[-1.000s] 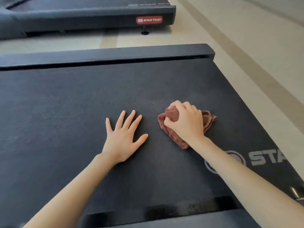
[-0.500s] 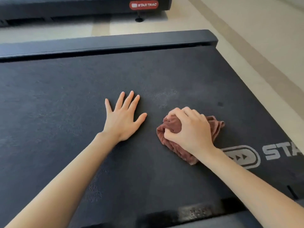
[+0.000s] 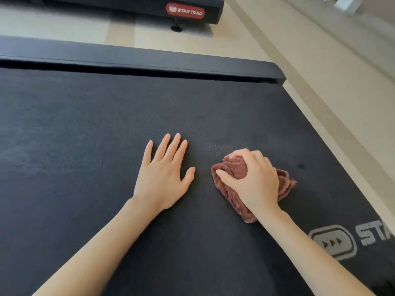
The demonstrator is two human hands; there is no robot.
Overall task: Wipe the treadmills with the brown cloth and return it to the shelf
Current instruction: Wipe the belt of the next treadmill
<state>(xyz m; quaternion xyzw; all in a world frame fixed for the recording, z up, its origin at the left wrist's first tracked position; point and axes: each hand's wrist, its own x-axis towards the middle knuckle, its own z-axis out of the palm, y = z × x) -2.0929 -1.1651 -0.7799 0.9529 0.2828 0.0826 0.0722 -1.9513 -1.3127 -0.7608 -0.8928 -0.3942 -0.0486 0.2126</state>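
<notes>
A black treadmill belt fills most of the head view, with a grey logo near its right edge. My right hand grips a bunched brown cloth and holds it down on the belt, right of centre. Part of the cloth sticks out on the hand's right side and below the wrist. My left hand lies flat on the belt just left of the cloth, fingers straight and spread, holding nothing.
The treadmill's black side rail runs along the far edge of the belt. Beyond it, across a strip of pale floor, stands a second treadmill with a red label. No shelf is in view.
My right hand with the cloth slid toward me and to the right along the belt, then held near that spot. My left hand stayed flat on the belt. The camera angle shifted.
</notes>
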